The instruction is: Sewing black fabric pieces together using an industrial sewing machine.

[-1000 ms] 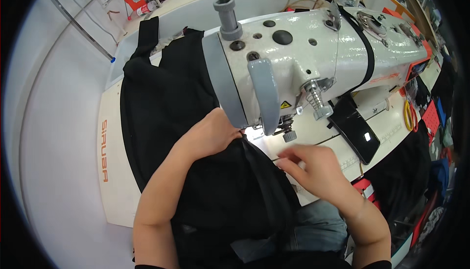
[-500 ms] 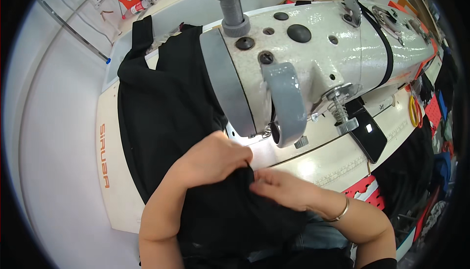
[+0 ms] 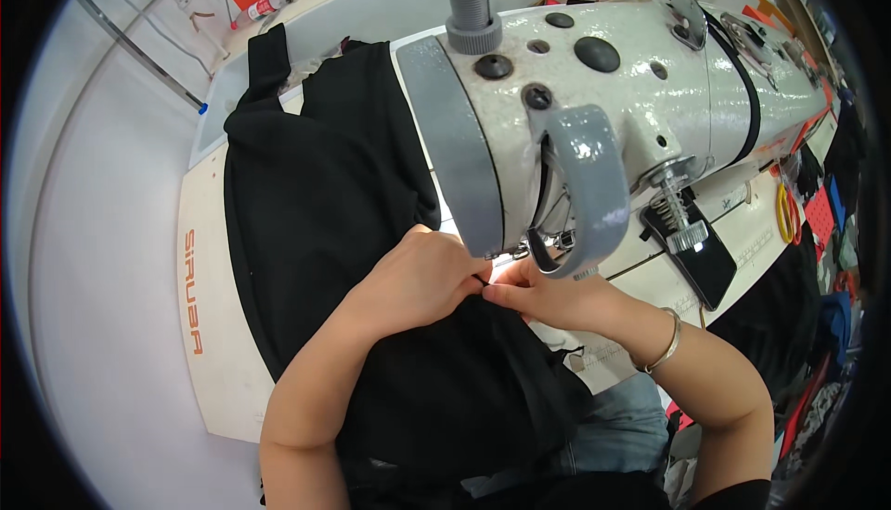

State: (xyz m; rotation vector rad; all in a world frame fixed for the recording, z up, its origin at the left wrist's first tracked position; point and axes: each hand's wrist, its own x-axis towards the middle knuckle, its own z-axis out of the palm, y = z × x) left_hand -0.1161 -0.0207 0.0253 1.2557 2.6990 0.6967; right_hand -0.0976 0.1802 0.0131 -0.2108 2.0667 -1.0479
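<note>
A large black garment lies over the left of the sewing machine's table and hangs down over my lap. Just in front of the needle area of the white and grey sewing machine, my left hand pinches a fold of the black cloth. Close beside it, my right hand grips the same edge, thumb against the fabric. The fingertips of both hands nearly meet. Part of the right hand sits under the machine's grey curved guard, which hides some fingers; the needle cannot be seen.
A black phone lies on the table right of the machine head. Yellow-handled scissors are farther right, near heaped dark and coloured cloth. The white table ends at a curved left edge. A metal bar stands at the far left.
Both hands have moved forward, toward the machine's needle area, carrying the cloth edge. The right hand has gone partly beneath the guard. The view has shifted slightly.
</note>
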